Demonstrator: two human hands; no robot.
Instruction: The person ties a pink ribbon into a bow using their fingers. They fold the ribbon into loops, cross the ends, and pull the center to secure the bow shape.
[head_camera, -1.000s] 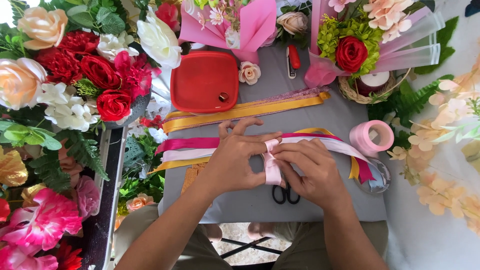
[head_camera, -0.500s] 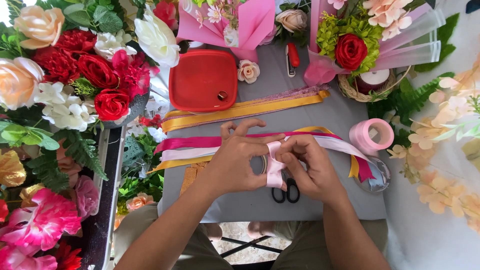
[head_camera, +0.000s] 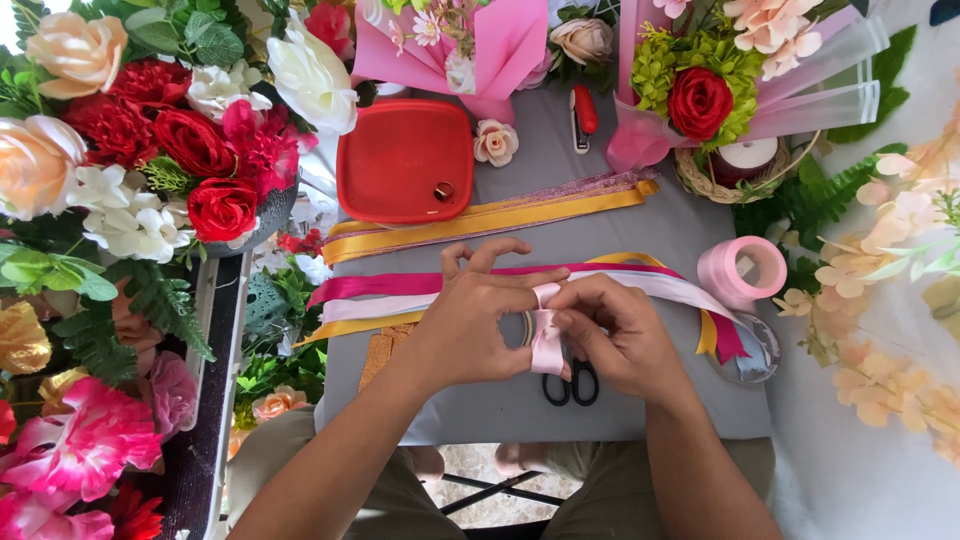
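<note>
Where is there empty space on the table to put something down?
Bare grey table shows near the front edge, left of the scissors, and a smaller patch between the red lid and the stapler. The middle is crowded with ribbons, and flowers line the edges.

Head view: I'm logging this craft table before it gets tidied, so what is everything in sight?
Pink ribbon piece: one, pale pink, pinched between both hands at table centre.
Scissors: one, black handles, on the table under the hands.
Ribbon strips: several, gold, magenta, pale pink, laid across the table.
Ribbon roll: one, pink, right of the hands.
Lid: one, red, square, far side of the table.
Small rose: one, cream, beside the lid.
Stapler: one, red, far side.
Bouquets: two, pink-wrapped, far edge.
Flower pile: many, red, white, peach, pink, at left.
Table: one, grey.
Left hand: on the ribbon piece.
Right hand: on the ribbon piece.
</note>
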